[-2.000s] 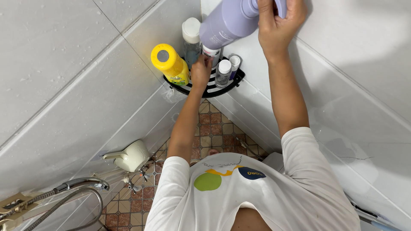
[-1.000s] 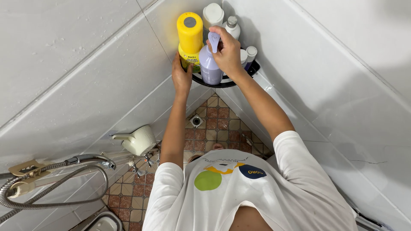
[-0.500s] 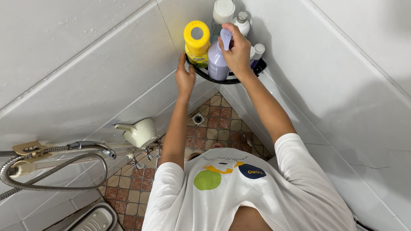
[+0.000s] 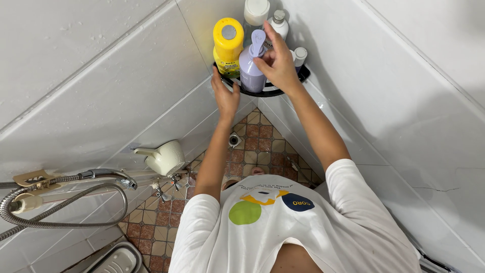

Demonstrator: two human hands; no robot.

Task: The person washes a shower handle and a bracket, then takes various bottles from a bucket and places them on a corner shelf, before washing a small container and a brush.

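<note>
A black corner shelf (image 4: 274,92) hangs where two white tiled walls meet. On it stand a yellow bottle (image 4: 227,43), a lavender pump bottle (image 4: 249,71), a white-capped bottle (image 4: 256,10), a small silver-capped bottle (image 4: 278,22) and a small white-capped bottle (image 4: 299,54). My right hand (image 4: 277,63) is right beside the lavender bottle, fingers spread, fingertips at its shoulder below the pump. My left hand (image 4: 226,96) rests with open fingers against the shelf's front rim, under the yellow bottle.
A cream water scoop (image 4: 164,156) hangs on the left wall above a metal tap (image 4: 121,179) and a coiled shower hose (image 4: 65,207). A soap dish (image 4: 117,260) sits at the bottom left. Below is a brown tiled floor with a drain (image 4: 233,139).
My right hand set the lavender pump bottle on the shelf beside the yellow bottle and let go of its pump. My left hand moved from the wall to the shelf's rim.
</note>
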